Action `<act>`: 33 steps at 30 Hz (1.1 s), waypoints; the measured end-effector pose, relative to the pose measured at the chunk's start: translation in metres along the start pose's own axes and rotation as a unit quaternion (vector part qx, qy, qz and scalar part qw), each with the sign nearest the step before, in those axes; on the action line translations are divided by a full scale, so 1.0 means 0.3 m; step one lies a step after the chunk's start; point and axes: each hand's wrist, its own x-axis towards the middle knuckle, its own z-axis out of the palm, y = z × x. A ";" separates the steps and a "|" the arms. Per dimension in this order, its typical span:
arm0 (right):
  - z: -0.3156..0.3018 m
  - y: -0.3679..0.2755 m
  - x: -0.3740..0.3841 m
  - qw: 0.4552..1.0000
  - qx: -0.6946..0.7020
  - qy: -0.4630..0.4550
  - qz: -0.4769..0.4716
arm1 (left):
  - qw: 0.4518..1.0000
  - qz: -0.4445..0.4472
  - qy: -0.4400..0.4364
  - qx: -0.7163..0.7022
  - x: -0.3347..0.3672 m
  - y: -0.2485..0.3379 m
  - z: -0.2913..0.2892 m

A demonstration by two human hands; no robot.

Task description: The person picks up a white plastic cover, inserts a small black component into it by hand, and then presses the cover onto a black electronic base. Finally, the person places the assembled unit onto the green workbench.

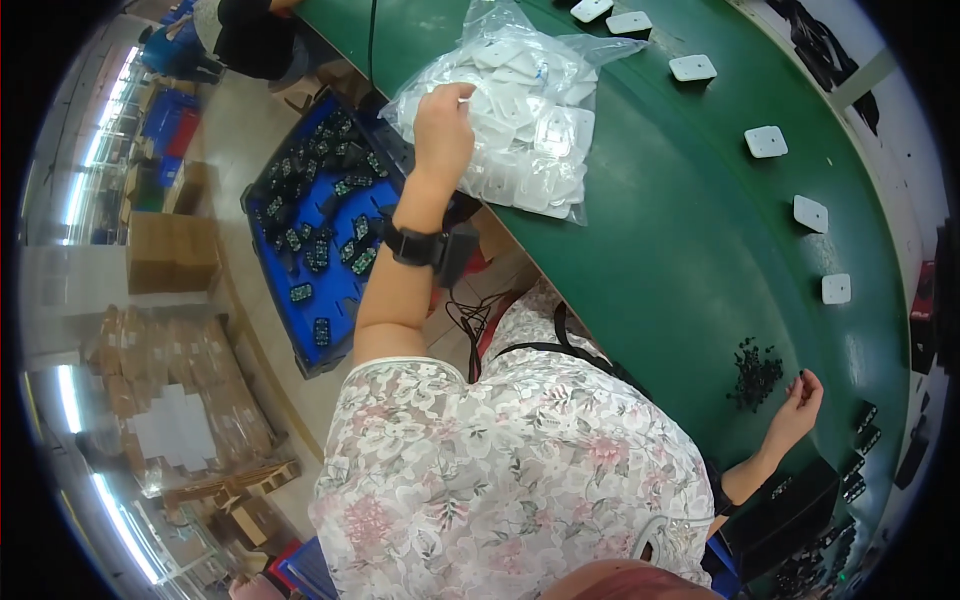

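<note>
My left hand (443, 133) is over the left part of a clear plastic bag (610, 48) filled with flat white plastic covers (510, 125). Its fingers are bent and a little apart, with nothing seen between them. Far to the right, my right hand (797, 408) is beside a loose pile of small black parts (755, 375). Thumb and fingers are drawn together there, and a tiny dark piece shows at the fingertips, too small to name. Several white covers, one marked by a white cover (766, 142), lie spaced in a curved row along the table's far side.
Left of the green table (660, 230), a blue tray (285, 320) holds several black pieces with circuit boards. Black blocks (860, 450) and a dark box (785, 515) are at the lower right. Cartons (170, 250) stand on the floor, and another person (255, 40) is at the upper left.
</note>
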 end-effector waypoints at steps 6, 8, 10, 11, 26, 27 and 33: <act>0.043 -0.098 0.002 0.998 0.052 -0.041 -0.009 | 0.985 0.140 -0.060 0.086 0.047 0.015 0.043; 0.054 -0.113 0.003 0.996 0.066 -0.052 -0.014 | 0.958 0.222 -0.090 0.158 0.054 0.001 0.059; 0.058 -0.112 -0.002 0.995 0.077 -0.057 -0.003 | 0.956 0.207 -0.114 0.176 0.067 0.008 0.059; 0.058 -0.107 -0.001 0.995 0.080 -0.062 -0.009 | 0.952 0.195 -0.140 0.192 0.074 0.015 0.056; 0.084 -0.180 0.004 0.987 0.135 -0.076 -0.032 | 0.959 0.221 0.162 0.072 0.074 0.208 -0.008; 0.090 -0.204 0.001 0.987 0.132 -0.082 -0.035 | 0.960 0.226 0.162 0.034 0.048 0.270 -0.003; 0.147 -0.362 -0.049 0.971 0.203 -0.114 -0.061 | 0.941 0.218 -0.097 -0.241 -0.191 0.578 0.198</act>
